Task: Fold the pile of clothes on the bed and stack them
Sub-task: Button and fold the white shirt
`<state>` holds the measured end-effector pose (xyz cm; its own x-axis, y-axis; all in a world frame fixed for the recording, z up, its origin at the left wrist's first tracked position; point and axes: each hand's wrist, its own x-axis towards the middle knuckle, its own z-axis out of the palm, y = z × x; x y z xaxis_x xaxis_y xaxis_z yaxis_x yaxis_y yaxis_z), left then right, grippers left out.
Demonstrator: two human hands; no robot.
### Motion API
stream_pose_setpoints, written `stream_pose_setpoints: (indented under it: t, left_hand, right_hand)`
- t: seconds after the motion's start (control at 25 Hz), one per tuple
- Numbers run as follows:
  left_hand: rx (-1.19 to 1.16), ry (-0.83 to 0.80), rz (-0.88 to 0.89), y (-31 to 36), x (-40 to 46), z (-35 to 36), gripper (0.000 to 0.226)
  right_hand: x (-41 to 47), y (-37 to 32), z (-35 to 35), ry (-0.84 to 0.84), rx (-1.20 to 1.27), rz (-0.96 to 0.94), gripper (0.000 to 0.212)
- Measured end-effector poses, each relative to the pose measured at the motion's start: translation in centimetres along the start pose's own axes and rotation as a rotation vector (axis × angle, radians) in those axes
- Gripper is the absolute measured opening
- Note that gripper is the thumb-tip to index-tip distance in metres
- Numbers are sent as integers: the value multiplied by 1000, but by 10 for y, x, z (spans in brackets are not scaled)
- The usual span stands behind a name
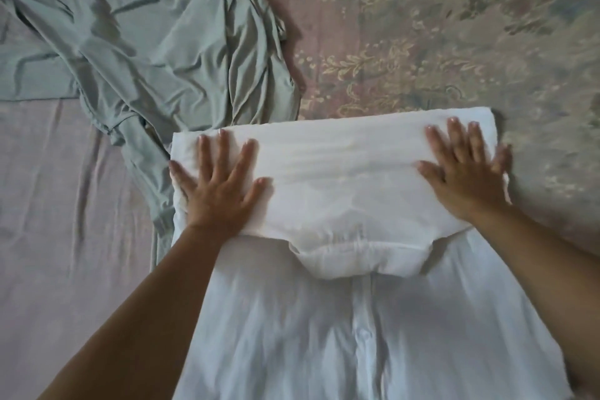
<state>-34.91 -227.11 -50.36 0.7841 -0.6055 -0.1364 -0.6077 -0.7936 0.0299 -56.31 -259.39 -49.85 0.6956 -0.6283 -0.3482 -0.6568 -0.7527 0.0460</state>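
Shirt (324, 178) far half folded near; left hand (220, 185) and right hand (467, 178) flat, apart, pressing its ends to set the crease.

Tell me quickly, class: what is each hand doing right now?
Left hand: open, fingers spread, pressing flat on the white shirt.
Right hand: open, fingers spread, pressing flat on the same shirt.

This is a bedroom in a home. A bed (65, 269) fills the view, covered by a pinkish sheet (48, 204) with a floral pattern (422, 42) at the far right.
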Motion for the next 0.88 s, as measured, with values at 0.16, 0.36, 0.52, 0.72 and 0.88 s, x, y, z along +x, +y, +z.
stream_pose_setpoints:
  t: [0.16,0.36,0.52,0.72,0.88]
  left_hand:
    - [19,-63,-39,-1,3,-3,72]
    - [64,79,235,22,-11,-15,70]
    - [3,73,310,0,-27,-1,66]
    - [101,-20,326,-1,-20,-14,65]
    - [114,9,674,-39,-1,-44,48]
  right_hand:
    - [2,11,-2,25,43,32,90]
    - [-33,-34,5,148,47,-119,64]
    - [-48,-20,28,98,26,-42,66]
    - [-59,-30,-5,-158,87,259,67]
    - [-107,-156,-25,234,154,-7,56]
